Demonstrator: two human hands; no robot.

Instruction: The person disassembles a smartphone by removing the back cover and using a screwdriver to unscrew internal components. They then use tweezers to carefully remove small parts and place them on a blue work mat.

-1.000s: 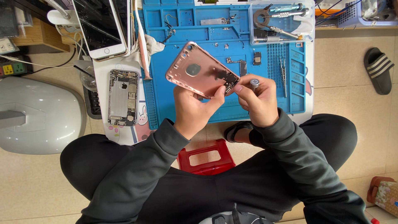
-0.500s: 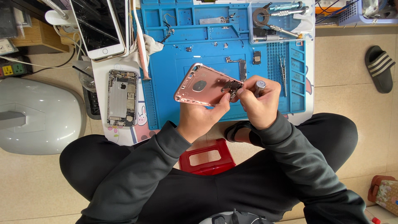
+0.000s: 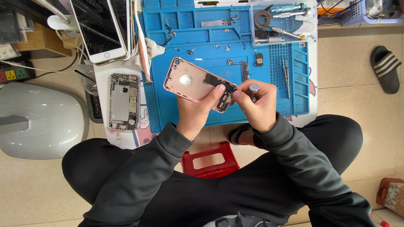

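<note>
My left hand grips the lower edge of a pink phone housing, held open side up above the blue work mat. Its inside shows a round silver patch and dark parts at the right end. My right hand holds a small screwdriver with a silver cap, its fingertips pressed to the housing's right end. Both hands meet at that corner.
A silver opened phone lies left of the mat. A white phone with a cracked screen lies further back. A clear tool tray, tweezers, a red stool, a grey device and a sandal surround me.
The pink housing has tilted and turned flatter, with its inside facing up more. My right hand has moved in close to its right end with the screwdriver.
</note>
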